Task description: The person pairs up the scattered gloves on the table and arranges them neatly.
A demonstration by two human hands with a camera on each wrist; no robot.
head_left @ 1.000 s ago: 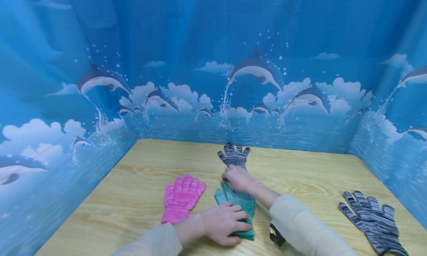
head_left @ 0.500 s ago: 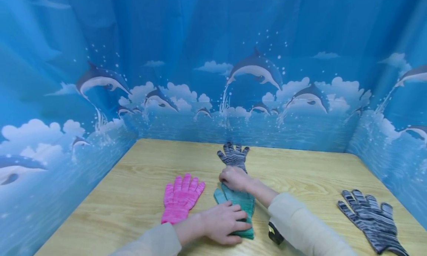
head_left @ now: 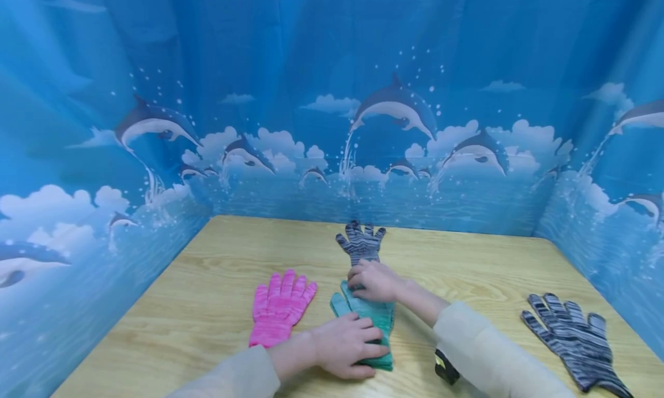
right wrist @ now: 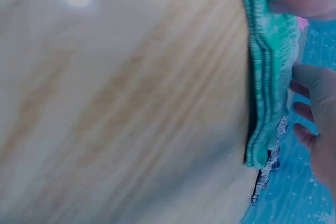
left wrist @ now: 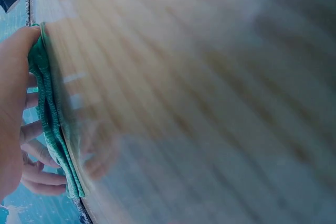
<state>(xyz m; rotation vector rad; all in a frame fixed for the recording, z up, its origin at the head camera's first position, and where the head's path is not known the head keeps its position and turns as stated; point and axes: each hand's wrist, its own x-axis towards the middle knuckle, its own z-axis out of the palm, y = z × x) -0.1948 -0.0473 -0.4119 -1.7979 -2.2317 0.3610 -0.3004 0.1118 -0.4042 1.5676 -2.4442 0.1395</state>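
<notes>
A teal knit glove (head_left: 381,314) lies in thick, folded-looking layers at the middle of the table; the right wrist view shows the edges of the teal layers (right wrist: 260,87). Across its cuff end rests my left hand (head_left: 349,346), fingers straight and spread. My right hand (head_left: 374,280) is over the finger end, its fingers loosely bent; in the right wrist view that right hand (right wrist: 323,108) holds nothing, its fingertips close to the cloth. Just beyond lies a grey-and-black striped glove (head_left: 361,245), its cuff partly hidden behind the right hand.
A pink glove (head_left: 280,308) lies flat to the left, its cuff close to my left forearm. Another striped glove (head_left: 576,343) is at the right of the wooden table (head_left: 467,265). A dolphin-print curtain (head_left: 321,127) surrounds the table's back and sides.
My right hand has loosened from its tight, pinching curl at the teal glove's finger end and shifted slightly right. My left hand stays on the cuff.
</notes>
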